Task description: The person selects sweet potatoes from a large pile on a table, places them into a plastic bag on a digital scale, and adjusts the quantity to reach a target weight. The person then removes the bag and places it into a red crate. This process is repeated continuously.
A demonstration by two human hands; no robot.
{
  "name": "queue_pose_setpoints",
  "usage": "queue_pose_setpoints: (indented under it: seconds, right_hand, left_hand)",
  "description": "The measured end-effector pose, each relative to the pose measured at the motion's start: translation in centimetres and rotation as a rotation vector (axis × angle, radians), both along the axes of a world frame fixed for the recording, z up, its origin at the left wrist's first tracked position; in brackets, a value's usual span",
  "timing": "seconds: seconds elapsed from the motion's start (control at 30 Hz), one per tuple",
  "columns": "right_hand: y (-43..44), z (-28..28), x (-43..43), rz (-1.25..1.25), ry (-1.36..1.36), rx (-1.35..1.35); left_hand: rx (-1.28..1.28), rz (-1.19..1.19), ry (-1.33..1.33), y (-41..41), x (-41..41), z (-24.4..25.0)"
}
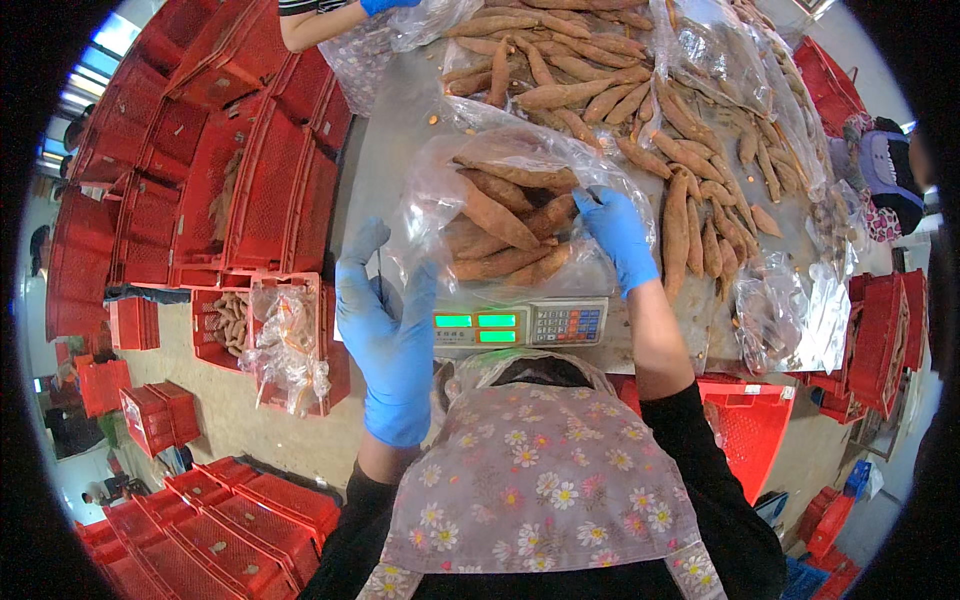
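Observation:
A clear plastic bag (427, 199) holding several sweet potatoes (502, 214) lies on a scale, its mouth spread towards me. The scale's front panel (517, 323) shows lit green displays and a keypad. My right hand (616, 231), in a blue glove, pinches the bag's edge at its right side, close to the end of a sweet potato. To the left of the bag, my left hand (386, 330), also gloved in blue, is raised with fingers apart. A thin dark strip shows in the gap between its fingers; I cannot tell what it is.
Loose sweet potatoes (679, 225) cover the metal table (375, 165) beyond and right. Empty plastic bags (772, 307) lie at its right corner. Stacked red crates (300, 195) stand left; one crate (214, 352) holds sweet potatoes. A co-worker's arm (319, 26) reaches in at the top.

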State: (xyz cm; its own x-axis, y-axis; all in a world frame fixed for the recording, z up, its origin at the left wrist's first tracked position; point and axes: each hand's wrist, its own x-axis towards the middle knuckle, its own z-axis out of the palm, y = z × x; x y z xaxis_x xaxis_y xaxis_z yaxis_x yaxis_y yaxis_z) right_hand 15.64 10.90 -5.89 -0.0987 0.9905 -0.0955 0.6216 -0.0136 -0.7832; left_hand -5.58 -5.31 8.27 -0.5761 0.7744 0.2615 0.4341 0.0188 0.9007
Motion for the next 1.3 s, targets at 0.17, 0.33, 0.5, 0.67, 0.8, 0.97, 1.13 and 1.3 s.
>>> queue_pose_setpoints:
  seconds: [0.17, 0.33, 0.5, 0.67, 0.8, 0.97, 1.13, 1.3]
  right_hand:
    - [-0.4, 0.8, -0.9, -0.043, -0.119, 0.117]
    - [-2.2, 0.4, -0.2, -0.048, 0.153, 0.182]
    - [-5.6, 1.6, 0.0, -0.096, 0.181, 0.335]
    - [-8.1, 2.5, 0.2, -0.242, 0.521, 0.209]
    - [-9.0, 1.3, 1.6, -0.247, 0.397, 0.156]
    - [-7.3, -4.7, 4.3, -0.295, 0.287, 0.244]
    - [-7.4, 0.5, 3.3, -0.065, 0.137, 0.255]
    - [-10.4, 9.0, 1.3, -0.06, 0.145, 0.134]
  left_hand:
    - [0.063, 0.015, -0.03, 0.0, 0.0, -0.2]
    - [0.222, -0.215, 0.395, -1.5, 0.1, -0.8]
    - [-0.127, -0.346, 0.358, 0.4, 2.3, -3.6]
    - [-0.239, -0.249, 0.446, 1.5, 1.6, -6.1]
    - [-0.26, -0.427, 0.512, 1.9, 0.9, -8.5]
    - [-0.103, -0.429, 0.605, 5.3, 3.6, -10.4]
    - [-0.329, -0.428, 0.714, 6.6, 5.0, -15.5]
    - [-0.086, -0.249, 0.807, 8.2, 6.0, -17.1]
